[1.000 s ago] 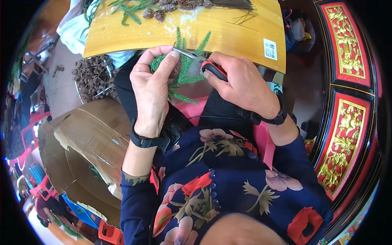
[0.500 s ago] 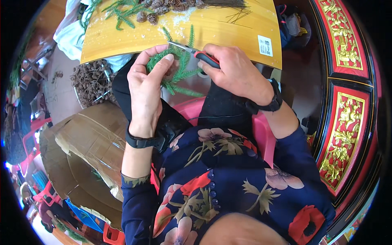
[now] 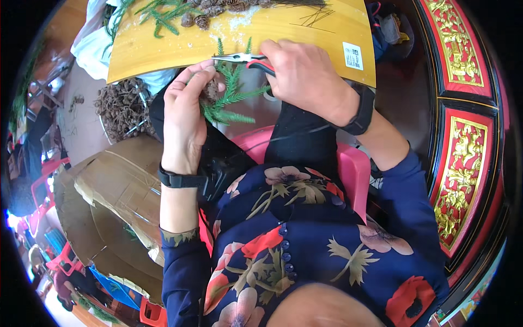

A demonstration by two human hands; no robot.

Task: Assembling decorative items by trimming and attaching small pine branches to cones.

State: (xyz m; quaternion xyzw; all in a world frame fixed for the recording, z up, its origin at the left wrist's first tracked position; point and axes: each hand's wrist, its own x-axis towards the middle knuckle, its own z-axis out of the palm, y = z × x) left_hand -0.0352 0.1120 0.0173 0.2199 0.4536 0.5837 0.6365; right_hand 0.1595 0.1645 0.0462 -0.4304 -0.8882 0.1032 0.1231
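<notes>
Between its thumb and fingers, my left hand (image 3: 184, 103) grips a green artificial pine sprig (image 3: 233, 95). A brown pine cone (image 3: 211, 94) sits at the sprig's base, partly covered by those fingers. My right hand (image 3: 310, 76) is closed round the red and black handles of needle-nose pliers (image 3: 238, 58). The pliers' tips point left and reach just above my left fingertips, at the top of the sprig. Whether the jaws pinch a wire there is too small to tell. Both hands are over my lap, near the table's front edge.
The yellow table (image 3: 305, 41) carries loose pine cones (image 3: 202, 22), green sprigs (image 3: 162, 20), thin dark wires (image 3: 305, 13) and a white label (image 3: 353, 56). A heap of brown cones (image 3: 122, 109) stands left of my knees, above a torn cardboard box (image 3: 117, 180). Carved red-gold panels (image 3: 463, 174) line the right.
The pliers have swung from a slant to nearly level, and their tips have shifted left. My left hand has moved slightly left with the sprig, and more of the pine cone shows.
</notes>
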